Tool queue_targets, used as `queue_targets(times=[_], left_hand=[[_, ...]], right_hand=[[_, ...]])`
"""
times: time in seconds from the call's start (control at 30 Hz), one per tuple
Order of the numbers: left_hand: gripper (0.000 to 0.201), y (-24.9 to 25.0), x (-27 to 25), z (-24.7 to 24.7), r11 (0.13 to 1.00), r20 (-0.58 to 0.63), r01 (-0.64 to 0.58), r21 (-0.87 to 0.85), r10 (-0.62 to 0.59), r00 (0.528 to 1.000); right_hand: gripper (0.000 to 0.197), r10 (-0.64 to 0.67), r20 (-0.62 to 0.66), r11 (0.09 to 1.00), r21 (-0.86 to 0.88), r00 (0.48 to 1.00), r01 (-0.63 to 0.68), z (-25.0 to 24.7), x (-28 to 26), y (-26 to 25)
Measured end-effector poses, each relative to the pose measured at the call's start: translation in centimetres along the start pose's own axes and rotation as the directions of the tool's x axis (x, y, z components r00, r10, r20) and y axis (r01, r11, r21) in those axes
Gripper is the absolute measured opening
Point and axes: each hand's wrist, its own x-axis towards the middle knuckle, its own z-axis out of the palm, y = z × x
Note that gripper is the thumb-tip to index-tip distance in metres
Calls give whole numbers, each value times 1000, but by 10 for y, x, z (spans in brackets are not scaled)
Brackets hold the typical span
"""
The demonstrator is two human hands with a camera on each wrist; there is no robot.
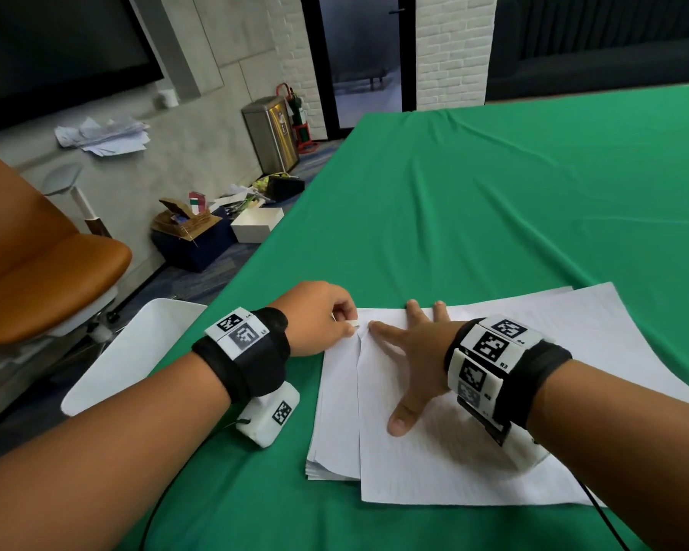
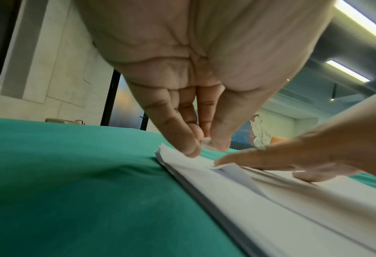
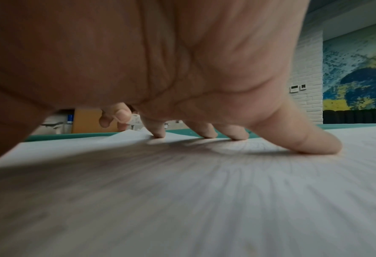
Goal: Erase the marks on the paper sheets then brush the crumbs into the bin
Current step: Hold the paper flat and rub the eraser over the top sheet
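Note:
A stack of white paper sheets [image 1: 454, 463] lies on the green cloth [image 1: 494, 212]. The top sheet sits shifted right of the pile under it. My right hand [image 1: 410, 344] presses flat on that sheet, fingers spread, with the index tip at its far left corner. My left hand [image 1: 349, 326] pinches a small white eraser [image 1: 353, 323] at the stack's far left corner, beside that index tip. The left wrist view shows the eraser [image 2: 205, 140] between thumb and fingers just above the sheets [image 2: 270, 200]. No marks or crumbs are visible. A white bin [image 1: 136, 351] stands off the table's left edge.
An orange chair [image 1: 36, 272] stands at the left beyond the bin. Boxes and clutter [image 1: 199, 228] lie on the floor, and a metal trash can [image 1: 271, 133] stands by the far wall. A cable [image 1: 605, 518] trails from my right wrist.

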Motion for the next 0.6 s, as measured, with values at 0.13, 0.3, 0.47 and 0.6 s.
queue_targets(times=[0.13, 0.3, 0.47, 0.6], left_hand=[[7, 3, -1, 8, 1000, 23, 6, -3, -6, 1000], [11, 9, 3, 3, 997, 63, 1, 82, -6, 998], [13, 16, 5, 7, 1000, 58, 0, 31, -2, 998], [16, 17, 3, 9, 996, 101, -23, 91, 14, 995]], right_hand=[[146, -20, -23, 1000, 6, 1000, 20, 2, 1, 2], [145, -7, -18, 1000, 25, 1000, 8, 1, 5, 4], [148, 4, -19, 1000, 12, 1000, -4, 5, 10, 5], [148, 3, -19, 1000, 19, 1000, -2, 6, 11, 8]])
